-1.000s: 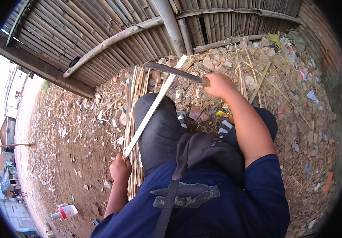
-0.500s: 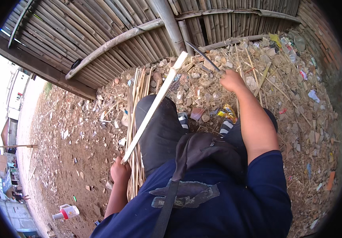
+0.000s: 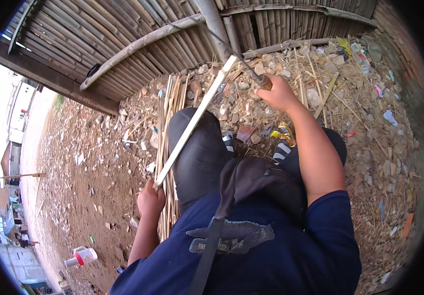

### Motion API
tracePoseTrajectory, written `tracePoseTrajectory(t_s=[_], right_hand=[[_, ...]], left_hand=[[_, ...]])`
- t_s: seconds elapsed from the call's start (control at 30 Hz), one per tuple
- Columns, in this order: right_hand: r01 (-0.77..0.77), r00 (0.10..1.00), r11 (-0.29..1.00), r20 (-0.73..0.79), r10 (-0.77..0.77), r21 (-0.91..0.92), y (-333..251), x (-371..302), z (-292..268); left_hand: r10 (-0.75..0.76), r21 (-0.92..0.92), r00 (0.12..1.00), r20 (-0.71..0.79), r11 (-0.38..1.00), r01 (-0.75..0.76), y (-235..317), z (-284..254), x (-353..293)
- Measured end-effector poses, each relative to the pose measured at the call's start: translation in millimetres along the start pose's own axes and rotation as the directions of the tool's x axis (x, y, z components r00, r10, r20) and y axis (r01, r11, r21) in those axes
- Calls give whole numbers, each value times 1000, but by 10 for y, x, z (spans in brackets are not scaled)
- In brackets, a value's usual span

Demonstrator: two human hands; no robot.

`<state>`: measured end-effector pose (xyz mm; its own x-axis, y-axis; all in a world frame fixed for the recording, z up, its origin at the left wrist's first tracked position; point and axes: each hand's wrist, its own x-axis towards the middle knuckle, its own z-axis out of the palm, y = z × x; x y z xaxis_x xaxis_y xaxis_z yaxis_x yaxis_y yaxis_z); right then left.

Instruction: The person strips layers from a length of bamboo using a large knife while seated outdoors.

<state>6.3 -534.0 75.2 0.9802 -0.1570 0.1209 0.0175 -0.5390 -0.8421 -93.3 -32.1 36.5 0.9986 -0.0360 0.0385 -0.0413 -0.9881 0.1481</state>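
My left hand [image 3: 151,200] is closed around the lower end of a long pale bamboo strip [image 3: 192,125]. The strip slants up and away across my left thigh. My right hand [image 3: 280,93] grips the wooden handle of a machete [image 3: 248,68], whose dark blade points up and to the left. That blade passes close to the strip's far end; whether they touch, I cannot tell. Beside my left leg lies a bundle of thin bamboo strips [image 3: 165,142], partly hidden under the held one.
A bamboo-slat wall [image 3: 148,54] with a post stands ahead, and a brick wall [image 3: 404,54] on the right. Rubble and litter cover the ground, with yellow wrappers [image 3: 283,132] by my sandals. A clear plastic jug [image 3: 85,256] with a red band lies at the lower left.
My right hand has moved left and slightly away from me, and the machete blade now reaches past the strip's far end. My left hand keeps hold of the bamboo strip.
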Motion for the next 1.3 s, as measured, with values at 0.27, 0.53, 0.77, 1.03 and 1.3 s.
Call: tracePoseTrajectory(t_s=[0.27,0.53,0.77,1.03,1.3], right_hand=[[-118,993,886,39,113,448,-79,-69,48],[-27,981,736,-125,151,676,-206,-48,248],[65,966,732,-227,125,678,-283,-89,51],[95,975,834,-221,33,543,-281,-104,0],[153,988,833,-109,-112,532,-332,-149,185]], left_hand=[[120,-73,992,-46,990,-123,806,-287,526],[348,-324,937,-29,884,-338,1573,-432,830],[504,-723,854,-133,540,-431,1925,-270,1139],[381,-999,924,27,-22,39,2457,-111,1219],[297,-966,941,-161,-242,-89,2876,-333,1448]])
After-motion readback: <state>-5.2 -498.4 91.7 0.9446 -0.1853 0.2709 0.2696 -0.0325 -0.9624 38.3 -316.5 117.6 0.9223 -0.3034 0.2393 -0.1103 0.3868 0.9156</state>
